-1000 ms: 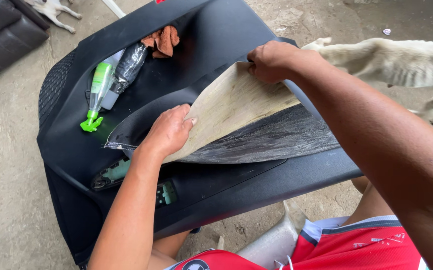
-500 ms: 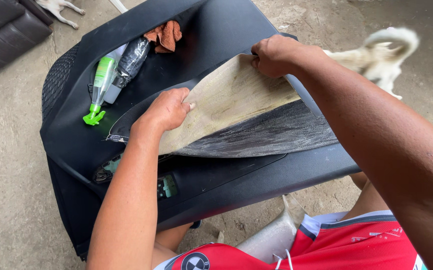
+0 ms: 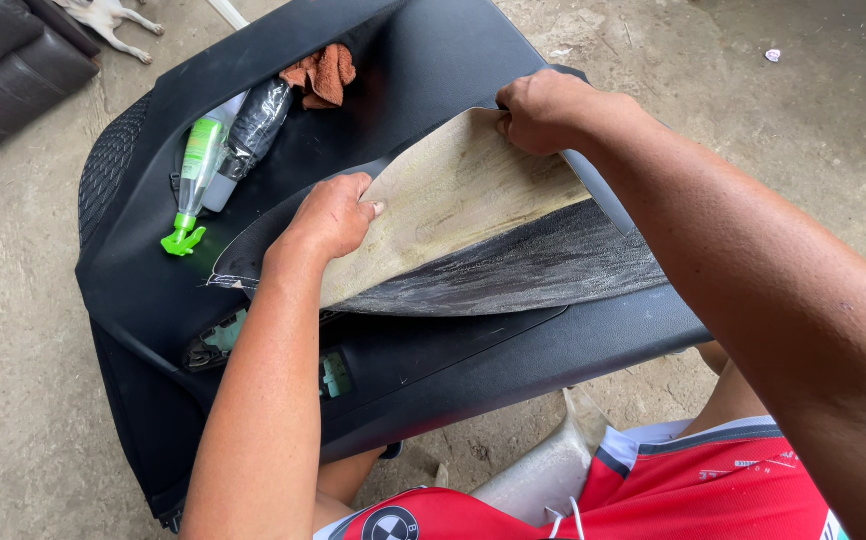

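Note:
A black car door panel (image 3: 423, 60) lies across my lap over the concrete floor. Its covering sheet (image 3: 463, 205) is peeled back, showing a beige, glue-stained underside; the bared panel surface (image 3: 543, 265) below is grey and rough. My left hand (image 3: 328, 215) grips the near left edge of the peeled sheet. My right hand (image 3: 543, 110) pinches the sheet's far upper edge and holds it lifted off the panel.
A clear spray bottle with a green trigger (image 3: 193, 175) and a dark wrapped bottle (image 3: 253, 120) lie on the panel's upper left, next to a rust-coloured rag (image 3: 323, 72). A dark seat cushion (image 3: 3, 70) sits at top left, with a dog's legs (image 3: 113, 15) beyond it.
The pale animal at the right has left the view. Both hands keep their grip on the sheet, and the camera has shifted slightly.

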